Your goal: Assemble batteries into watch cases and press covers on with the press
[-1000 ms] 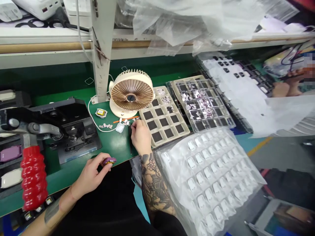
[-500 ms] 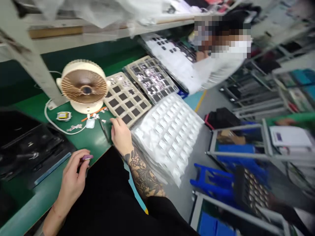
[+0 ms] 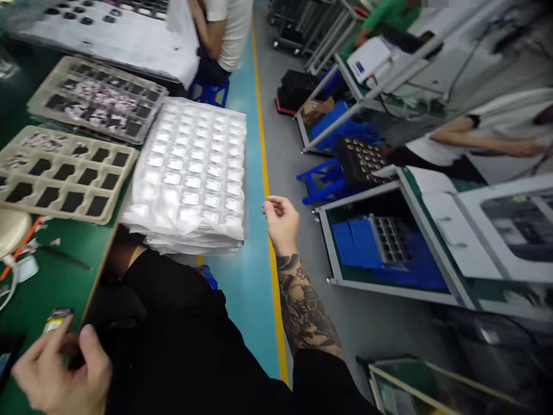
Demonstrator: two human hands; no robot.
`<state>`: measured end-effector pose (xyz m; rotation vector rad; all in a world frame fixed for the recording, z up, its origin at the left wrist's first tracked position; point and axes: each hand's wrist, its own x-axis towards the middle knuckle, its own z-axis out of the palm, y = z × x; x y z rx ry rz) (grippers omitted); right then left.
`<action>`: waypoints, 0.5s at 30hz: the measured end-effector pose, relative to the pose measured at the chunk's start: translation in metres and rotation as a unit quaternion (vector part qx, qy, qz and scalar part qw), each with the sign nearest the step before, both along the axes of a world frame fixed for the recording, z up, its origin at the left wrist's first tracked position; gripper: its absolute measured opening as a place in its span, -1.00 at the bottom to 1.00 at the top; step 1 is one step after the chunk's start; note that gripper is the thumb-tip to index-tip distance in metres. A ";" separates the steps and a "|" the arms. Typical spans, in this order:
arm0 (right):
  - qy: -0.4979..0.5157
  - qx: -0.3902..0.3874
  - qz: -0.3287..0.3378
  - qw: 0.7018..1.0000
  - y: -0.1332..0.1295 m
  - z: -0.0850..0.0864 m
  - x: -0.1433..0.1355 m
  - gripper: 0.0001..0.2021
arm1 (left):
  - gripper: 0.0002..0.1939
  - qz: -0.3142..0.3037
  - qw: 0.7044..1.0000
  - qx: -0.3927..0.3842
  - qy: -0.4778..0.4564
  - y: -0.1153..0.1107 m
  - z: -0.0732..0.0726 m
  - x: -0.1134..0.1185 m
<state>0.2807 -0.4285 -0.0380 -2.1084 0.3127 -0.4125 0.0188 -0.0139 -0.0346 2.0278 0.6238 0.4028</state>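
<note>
At the lower left, my left hand [image 3: 64, 369] is over the green bench edge, its thumb and fingers apart. Just beyond its index fingertip is a small flat piece with a yellow and silver face [image 3: 56, 320]. My right hand [image 3: 283, 225] is raised above the aisle with fingers curled in toward the thumb; whatever may be between them is too small to make out. Left of it is a stack of white foam sheets [image 3: 190, 167] carrying rows of small pale pieces. Tweezers [image 3: 64, 256] lie on the bench.
Beige compartment trays [image 3: 106, 216] with dark pads and small pink-white parts lie on the bench. The fan [image 3: 12, 230] is partly cut off at left. A seated co-worker [image 3: 235, 34] is beyond. Rightward are blue stools [image 3: 319, 178], framed carts [image 3: 328, 242] and another person [image 3: 462, 132].
The view has swung right. My right hand has moved off the bench area to over the aisle. My left hand's fingers have opened from around the small purple-edged piece.
</note>
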 end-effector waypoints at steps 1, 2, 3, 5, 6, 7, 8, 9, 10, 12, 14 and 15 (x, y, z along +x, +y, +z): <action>0.034 0.019 0.003 0.999 -0.015 -0.019 -0.001 -0.68 | -0.38 -0.005 1.000 -0.023 -0.008 -0.022 -0.004 0.013; 0.059 0.033 0.011 0.998 -0.025 -0.038 -0.004 -0.70 | -0.48 -0.047 0.995 -0.090 0.005 -0.048 -0.010 0.030; 0.074 0.044 0.021 0.996 -0.032 -0.056 -0.006 -0.71 | -0.48 -0.120 0.972 -0.196 0.045 -0.075 -0.018 0.050; 0.089 0.064 0.043 0.993 -0.035 -0.090 -0.013 -0.73 | -0.41 -0.198 0.892 -0.386 0.128 -0.127 -0.039 0.089; 0.092 0.074 0.054 0.992 -0.034 -0.104 -0.016 -0.74 | -0.41 -0.197 0.860 -0.447 0.146 -0.147 -0.051 0.106; 0.090 0.083 0.064 0.990 -0.031 -0.116 -0.020 -0.75 | -0.41 -0.180 0.840 -0.488 0.151 -0.163 -0.064 0.120; 0.085 0.091 0.072 0.990 -0.028 -0.126 -0.025 -0.76 | -0.42 -0.152 0.832 -0.513 0.144 -0.173 -0.076 0.130; 0.078 0.100 0.076 0.989 -0.025 -0.135 -0.030 -0.77 | -0.41 -0.124 0.828 -0.529 0.136 -0.178 -0.087 0.137; 0.069 0.110 0.078 0.988 -0.021 -0.141 -0.035 -0.75 | -0.38 -0.099 0.824 -0.542 0.135 -0.180 -0.096 0.140; 0.053 0.135 0.072 0.987 -0.016 -0.152 -0.047 -0.69 | -0.28 -0.052 0.808 -0.567 0.150 -0.177 -0.107 0.141; 0.044 0.161 0.065 0.984 -0.014 -0.161 -0.056 -0.65 | -0.11 -0.017 0.789 -0.593 0.160 -0.175 -0.107 0.140; 0.041 0.173 0.065 0.982 -0.015 -0.165 -0.058 -0.65 | 0.00 -0.007 0.782 -0.603 0.158 -0.177 -0.104 0.141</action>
